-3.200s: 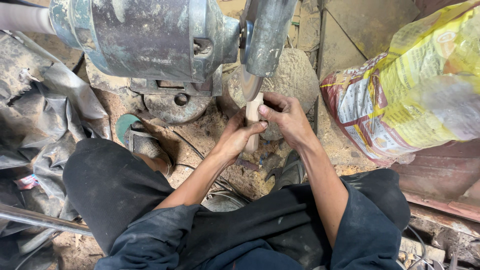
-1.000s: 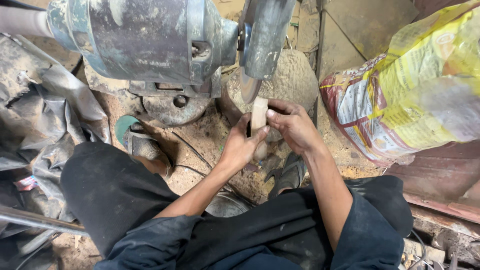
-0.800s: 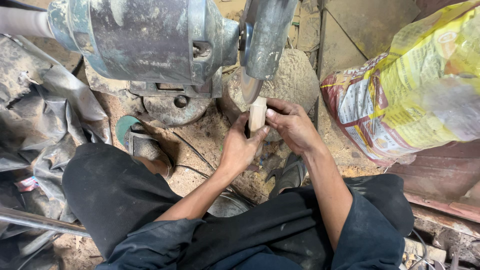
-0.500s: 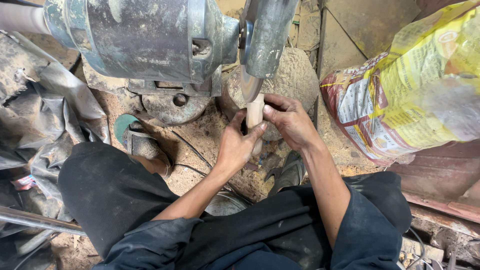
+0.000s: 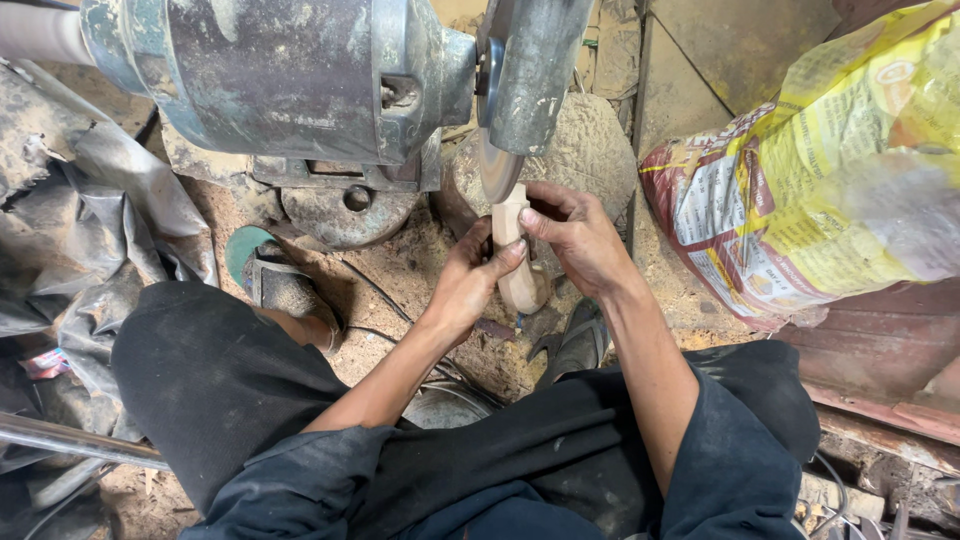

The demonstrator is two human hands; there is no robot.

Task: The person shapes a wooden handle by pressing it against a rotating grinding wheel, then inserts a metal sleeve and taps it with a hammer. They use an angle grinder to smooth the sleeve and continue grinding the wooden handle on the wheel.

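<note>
Nearest the camera are dark sleeves and trousers, with forearms reaching forward over the sawdust-strewn floor (image 5: 400,270). The left hand (image 5: 468,285) and right hand (image 5: 578,238) both clasp a pale wooden piece (image 5: 512,250), held upright between them. Its top end touches the grinding disc (image 5: 496,165) of the grey motor (image 5: 290,80); a yellow sack (image 5: 830,180) lies right.

The wood piece (image 5: 515,255) was a pale tan, the grinder motor (image 5: 280,75) a dusty grey-green up at 11 o'clock. The sack (image 5: 820,190) at 3 o'clock was yellow and red with white print panels. Sawdust floor (image 5: 400,270) was brownish, the sleeves (image 5: 720,470) dark navy.
</note>
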